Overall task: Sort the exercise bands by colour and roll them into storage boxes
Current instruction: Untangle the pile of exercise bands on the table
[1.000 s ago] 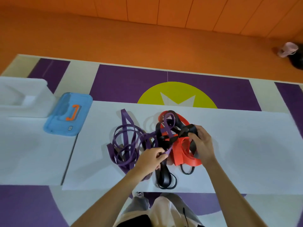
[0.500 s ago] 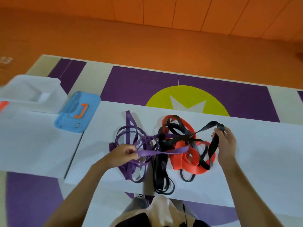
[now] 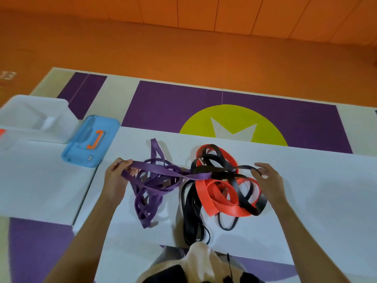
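Observation:
A tangle of exercise bands lies on the white table (image 3: 318,203). The purple bands (image 3: 152,190) are heaped on the left, while red bands (image 3: 222,203) and black bands (image 3: 192,211) are knotted together on the right. My left hand (image 3: 116,178) grips one purple band. That band stretches rightward in a taut strip, and its far end still runs into the red and black knot. My right hand (image 3: 270,180) hovers at the knot's right edge with its fingers spread. A black loop touches its thumb, but the hand holds nothing.
A blue lid (image 3: 91,139) with an orange handle lies at the table's far left corner. A clear storage box (image 3: 34,117) stands beside it on a second white table (image 3: 40,180). A narrow gap separates the two tables. The floor beyond is purple and yellow.
My left hand has drawn the purple band further to the left, away from the knot. My right hand has let go of the black band and dropped beside the pile.

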`<action>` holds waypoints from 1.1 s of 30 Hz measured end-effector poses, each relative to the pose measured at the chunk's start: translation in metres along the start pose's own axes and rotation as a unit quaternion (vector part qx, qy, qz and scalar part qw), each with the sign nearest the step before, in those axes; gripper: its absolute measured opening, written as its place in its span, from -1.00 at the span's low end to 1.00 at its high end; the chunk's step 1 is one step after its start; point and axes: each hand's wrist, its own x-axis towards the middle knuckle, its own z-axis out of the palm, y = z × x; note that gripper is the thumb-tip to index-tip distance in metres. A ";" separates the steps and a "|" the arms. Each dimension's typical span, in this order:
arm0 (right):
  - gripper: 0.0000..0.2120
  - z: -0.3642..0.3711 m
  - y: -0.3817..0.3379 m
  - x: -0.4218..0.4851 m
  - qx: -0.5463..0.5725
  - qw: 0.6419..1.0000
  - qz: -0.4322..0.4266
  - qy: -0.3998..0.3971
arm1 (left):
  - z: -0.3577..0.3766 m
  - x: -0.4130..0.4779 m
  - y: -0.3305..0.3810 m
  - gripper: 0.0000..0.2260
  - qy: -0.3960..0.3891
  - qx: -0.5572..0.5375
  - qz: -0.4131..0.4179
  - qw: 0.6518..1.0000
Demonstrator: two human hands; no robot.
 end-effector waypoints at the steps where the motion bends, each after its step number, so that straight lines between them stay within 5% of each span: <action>1: -0.67 0.005 0.002 -0.001 -0.067 0.998 -0.008 0.015 | 0.000 0.000 0.000 -0.70 0.026 0.011 0.004 1.000; 3: -0.53 0.016 0.001 -0.009 -0.171 0.982 -0.047 0.061 | -0.001 0.000 -0.002 -0.77 0.079 0.067 0.013 0.995; 5: -0.63 0.032 -0.002 -0.019 -0.187 0.968 -0.150 0.080 | -0.003 0.003 -0.007 -0.81 0.107 0.143 0.013 0.984; 8: -0.83 0.067 -0.012 -0.035 -0.185 0.947 -0.262 -0.034 | -0.007 0.011 -0.024 -0.83 0.097 0.307 -0.009 0.947; 13: -0.41 0.129 -0.020 -0.043 -0.239 0.927 -0.161 -0.240 | 0.018 0.003 -0.055 -0.65 0.067 0.665 -0.045 0.742; 17: -0.53 0.144 -0.017 -0.043 -0.292 0.920 -0.132 -0.226 | 0.070 -0.003 -0.090 -0.51 -0.030 0.723 0.163 0.671; 22: -0.65 0.127 0.003 -0.054 -0.318 0.908 -0.104 -0.254 | 0.118 0.019 -0.120 -0.30 -0.185 0.776 0.107 0.594; 28: -0.61 0.100 0.029 -0.061 -0.320 0.926 -0.039 -0.199 | 0.122 0.044 -0.145 0.07 -0.205 0.830 0.082 0.513; 33: -0.32 0.096 0.032 -0.073 -0.408 0.901 0.000 -0.149 | 0.118 0.042 -0.145 -0.24 -0.198 0.839 0.130 0.490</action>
